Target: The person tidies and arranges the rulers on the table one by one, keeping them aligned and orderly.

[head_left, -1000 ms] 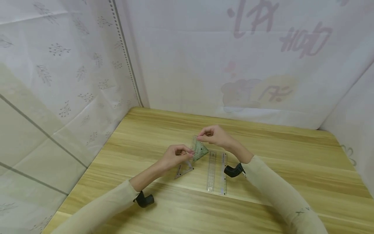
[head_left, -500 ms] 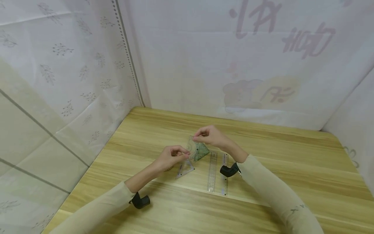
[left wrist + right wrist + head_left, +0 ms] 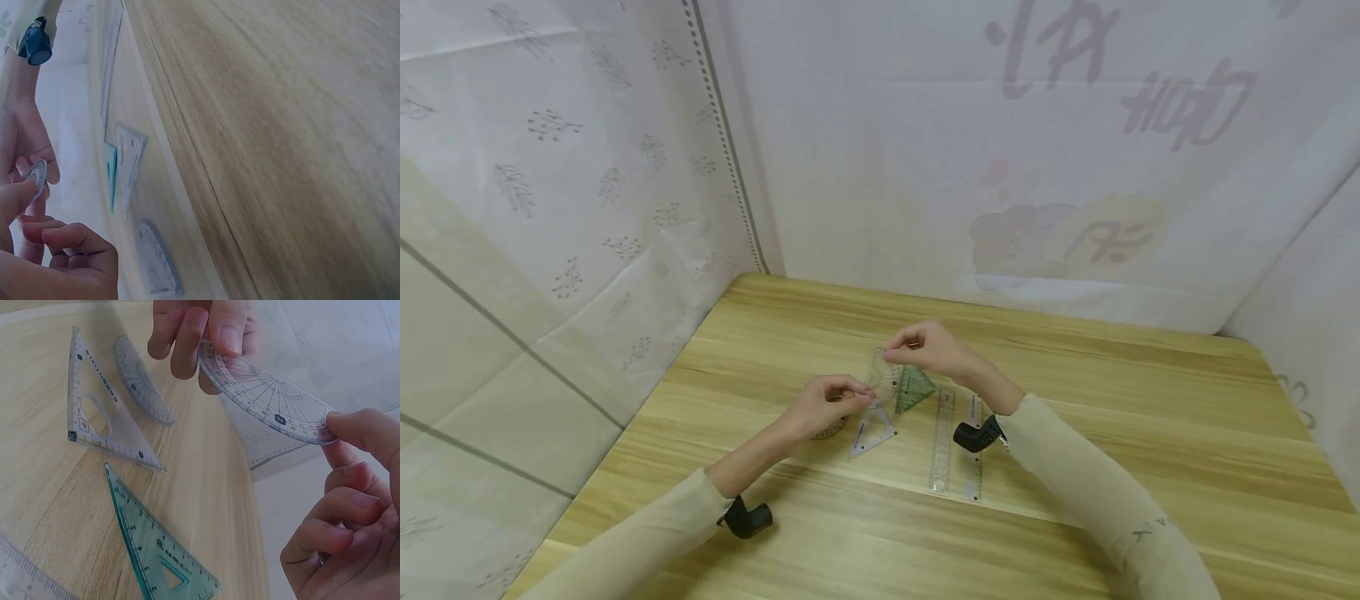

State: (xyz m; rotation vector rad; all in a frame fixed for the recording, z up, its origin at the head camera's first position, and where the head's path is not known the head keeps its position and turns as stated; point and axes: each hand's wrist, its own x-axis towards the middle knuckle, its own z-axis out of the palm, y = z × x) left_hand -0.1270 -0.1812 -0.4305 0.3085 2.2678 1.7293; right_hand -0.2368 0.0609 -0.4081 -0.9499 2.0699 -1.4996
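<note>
A clear protractor (image 3: 275,403) is held up above the table, its flat edge away from the printed 90 mark. My left hand (image 3: 820,408) pinches one end of it between thumb and fingers. At the opposite end, my right hand (image 3: 932,348) pinches it the same way. Below and to the right lies a green set square (image 3: 914,388). A clear set square (image 3: 872,433) is on the table just beyond my left fingertips. Partly hidden under my left hand is a second clear protractor (image 3: 142,381), flat on the wood.
Two clear straight rulers, a wider one (image 3: 941,442) and a narrower one (image 3: 974,483), lie side by side right of the set squares. My right wrist camera partly covers the narrower. Patterned cloth (image 3: 880,167) hangs behind the wooden table (image 3: 1075,375).
Both hands have moved left, carrying the protractor between them. The green set square, earlier seen through it, now shows beside it. More of the second protractor has come into sight.
</note>
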